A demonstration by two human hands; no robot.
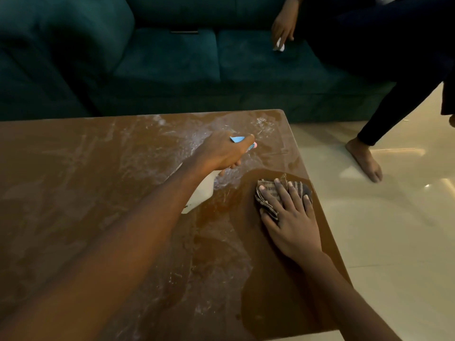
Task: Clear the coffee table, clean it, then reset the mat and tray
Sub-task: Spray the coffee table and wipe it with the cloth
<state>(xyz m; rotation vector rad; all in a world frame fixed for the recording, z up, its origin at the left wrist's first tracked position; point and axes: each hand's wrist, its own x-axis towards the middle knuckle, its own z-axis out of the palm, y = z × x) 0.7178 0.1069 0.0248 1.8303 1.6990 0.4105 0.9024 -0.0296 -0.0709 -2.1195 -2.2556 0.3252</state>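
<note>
The brown coffee table [73, 180] is bare, streaked with white foam and wet patches. My left hand [221, 151] reaches over its far middle and grips a white spray bottle [200, 193] with a blue head, its nozzle aimed at the far right corner. My right hand [290, 217] lies flat, fingers spread, pressing a folded striped brown cloth [266, 195] onto the table near its right edge. Most of the bottle's neck is hidden behind my left hand. No mat or tray is in view.
A dark green sofa [160, 62] runs along the table's far side. A person sits on its right end, a hand [283, 28] with a white scrap on the cushion and a bare foot [364, 158] on the pale tiled floor [394, 242] right of the table.
</note>
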